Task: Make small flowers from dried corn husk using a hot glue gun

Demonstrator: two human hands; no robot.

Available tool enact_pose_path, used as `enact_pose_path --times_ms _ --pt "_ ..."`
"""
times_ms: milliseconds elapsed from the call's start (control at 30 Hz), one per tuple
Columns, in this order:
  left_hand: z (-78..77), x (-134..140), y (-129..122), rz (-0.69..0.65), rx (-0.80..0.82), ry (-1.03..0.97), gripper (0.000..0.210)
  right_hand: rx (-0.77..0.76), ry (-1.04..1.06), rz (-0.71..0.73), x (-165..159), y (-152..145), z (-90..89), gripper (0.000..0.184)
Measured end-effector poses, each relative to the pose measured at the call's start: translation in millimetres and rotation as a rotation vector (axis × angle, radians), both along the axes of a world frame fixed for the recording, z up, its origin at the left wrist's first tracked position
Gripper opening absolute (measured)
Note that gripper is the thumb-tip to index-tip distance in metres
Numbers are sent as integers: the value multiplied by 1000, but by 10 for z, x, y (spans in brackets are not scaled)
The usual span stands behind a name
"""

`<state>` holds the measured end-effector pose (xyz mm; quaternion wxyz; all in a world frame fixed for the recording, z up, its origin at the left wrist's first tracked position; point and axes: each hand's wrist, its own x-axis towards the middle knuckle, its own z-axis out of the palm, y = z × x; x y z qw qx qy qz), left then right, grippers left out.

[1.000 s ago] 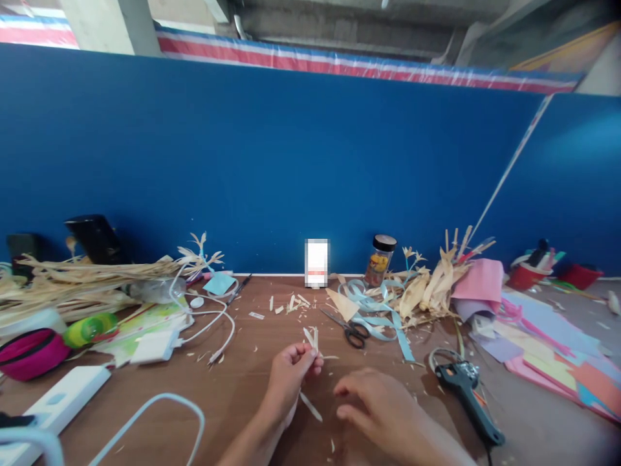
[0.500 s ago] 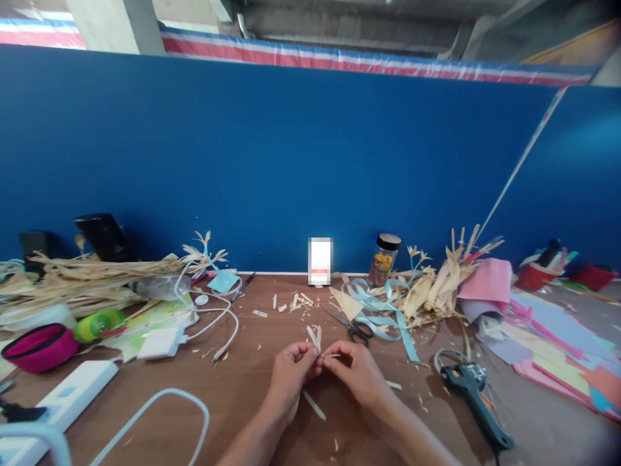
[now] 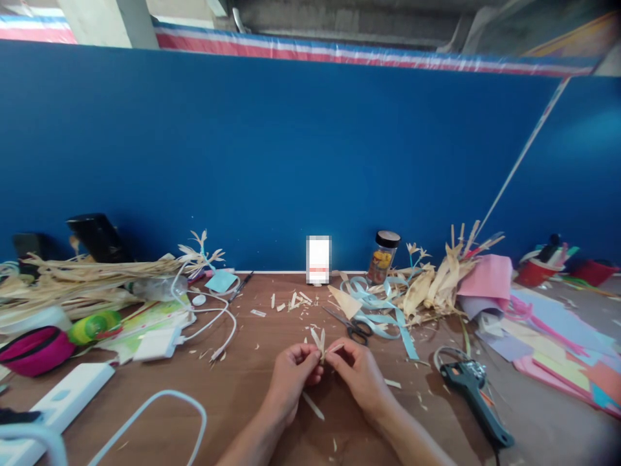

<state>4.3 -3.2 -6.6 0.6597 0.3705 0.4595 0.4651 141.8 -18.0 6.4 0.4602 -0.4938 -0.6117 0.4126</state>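
Note:
My left hand [image 3: 295,372] pinches a small bunch of pale dried corn husk petals [image 3: 318,339], their pointed tips fanning upward above the thumb. Close beside it, my right hand [image 3: 354,366] has thumb and forefinger closed on a thin husk strip [image 3: 334,350] at the bunch's right side. The base of the bunch is hidden behind my fingers. A loose husk strip [image 3: 313,406] lies on the table just under my hands. Black scissors [image 3: 358,330] rest beyond my right hand, next to a tangle of light blue ribbon [image 3: 383,323].
A glue gun [image 3: 475,401] lies at right, near coloured paper sheets [image 3: 557,362]. Husk bundles [image 3: 97,278], white cables and a power strip [image 3: 68,401] occupy the left. Husk scraps [image 3: 294,301], a lidded jar [image 3: 383,259] and a blue partition [image 3: 291,142] stand ahead.
My right hand has shifted slightly, bringing its strip up against the bunch. The petals in my left hand now stand more upright and spread. The view has moved a little.

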Motion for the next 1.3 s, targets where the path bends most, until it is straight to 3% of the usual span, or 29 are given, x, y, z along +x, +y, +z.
enact_pose_path --times_ms 333,1300 --pt "-14 13 17 -43 22 52 22 16 -5 -42 -5 7 -4 15" --pt "-58 18 13 -63 5 -63 23 23 12 -89 -36 20 -48 19"
